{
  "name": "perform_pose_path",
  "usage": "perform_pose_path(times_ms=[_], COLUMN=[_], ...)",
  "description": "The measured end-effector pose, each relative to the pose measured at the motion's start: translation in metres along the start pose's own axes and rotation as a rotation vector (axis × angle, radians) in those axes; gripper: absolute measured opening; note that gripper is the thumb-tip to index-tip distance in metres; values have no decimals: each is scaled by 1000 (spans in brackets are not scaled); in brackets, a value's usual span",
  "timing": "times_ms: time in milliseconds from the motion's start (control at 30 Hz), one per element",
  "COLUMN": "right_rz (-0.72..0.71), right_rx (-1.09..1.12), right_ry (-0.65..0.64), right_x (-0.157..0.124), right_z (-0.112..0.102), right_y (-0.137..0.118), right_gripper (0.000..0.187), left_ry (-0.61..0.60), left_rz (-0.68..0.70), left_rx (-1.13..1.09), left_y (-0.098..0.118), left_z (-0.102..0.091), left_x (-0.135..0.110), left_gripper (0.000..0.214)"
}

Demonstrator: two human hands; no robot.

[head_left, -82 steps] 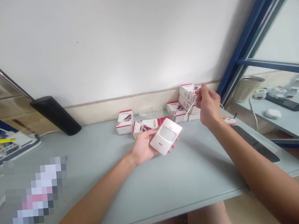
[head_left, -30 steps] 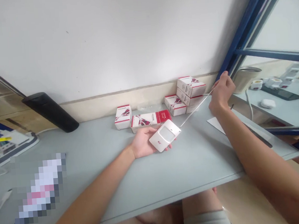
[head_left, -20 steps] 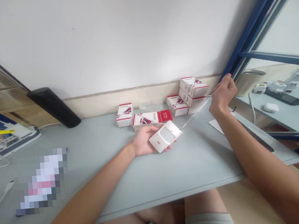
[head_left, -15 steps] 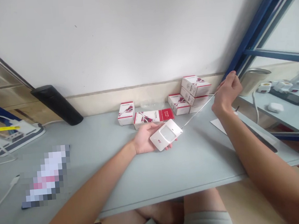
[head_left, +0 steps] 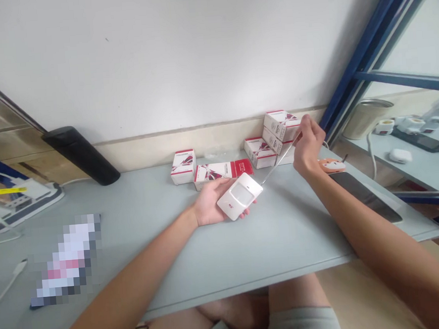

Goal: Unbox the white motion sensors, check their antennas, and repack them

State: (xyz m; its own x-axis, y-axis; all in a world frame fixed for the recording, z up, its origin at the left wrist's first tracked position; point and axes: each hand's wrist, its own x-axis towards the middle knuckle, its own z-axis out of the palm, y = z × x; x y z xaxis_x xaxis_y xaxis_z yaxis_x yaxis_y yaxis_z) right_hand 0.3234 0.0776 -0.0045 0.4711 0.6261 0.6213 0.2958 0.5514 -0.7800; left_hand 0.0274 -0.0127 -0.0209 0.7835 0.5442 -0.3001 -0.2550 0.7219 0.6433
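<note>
While the left hand (head_left: pixel 211 208) cradles a white motion sensor (head_left: pixel 240 196) on its palm, the right hand (head_left: pixel 308 145), now back from the blue frame (head_left: pixel 370 46), pinches the sensor's thin wire (head_left: pixel 279 160) above the desk (head_left: pixel 286 240); a pixelated object (head_left: pixel 65 260) stays unreadable.

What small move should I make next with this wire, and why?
Probably shift your right hand slightly rightward, away from the stacked boxes: its fingers pinch the thin wire beside them, and the wire runs back to the white motion sensor on your left hand.
</note>
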Motion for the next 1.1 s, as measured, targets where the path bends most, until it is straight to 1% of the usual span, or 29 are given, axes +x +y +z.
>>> perform_pose_path(times_ms=[100,267,333,400,467,533,667,733,833,900,1000,1100], right_rz=[58,62,49,42,41,39,37,9,-18,-23,-44,26], right_rx=[137,191,193,182,176,176,149,135,119,98,49,76], right_ry=[56,12,-14,-67,-150,-271,-625,-770,-903,-921,-896,-835], right_x=[-5,-5,-9,-16,-24,-33,-54,-65,-77,-80,-79,-73], right_z=[5,4,5,9,12,16,23,27,32,33,32,31], right_y=[-8,-16,-20,-26,-33,-41,-54,-58,-60,-60,-57,-53], right_gripper=[63,66,67,68,68,67,67,66,63,62,65,72], left_ry=[33,54,57,61,74,91,120,132,151,160,148,124], left_rz=[-20,-27,-10,27,73,125,258,307,340,344,340,331], left_rx=[-19,-27,-22,-10,-5,-5,25,22,0,1,9,-3], left_y=[0,1,0,-1,-2,-3,-5,-6,-7,-7,-7,-7], left_z=[0,1,2,2,2,3,3,2,1,1,1,0], left_x=[-1,-2,-1,-1,0,0,2,3,4,4,5,6], left_gripper=[53,55,55,54,52,52,50,47,44,43,43,46])
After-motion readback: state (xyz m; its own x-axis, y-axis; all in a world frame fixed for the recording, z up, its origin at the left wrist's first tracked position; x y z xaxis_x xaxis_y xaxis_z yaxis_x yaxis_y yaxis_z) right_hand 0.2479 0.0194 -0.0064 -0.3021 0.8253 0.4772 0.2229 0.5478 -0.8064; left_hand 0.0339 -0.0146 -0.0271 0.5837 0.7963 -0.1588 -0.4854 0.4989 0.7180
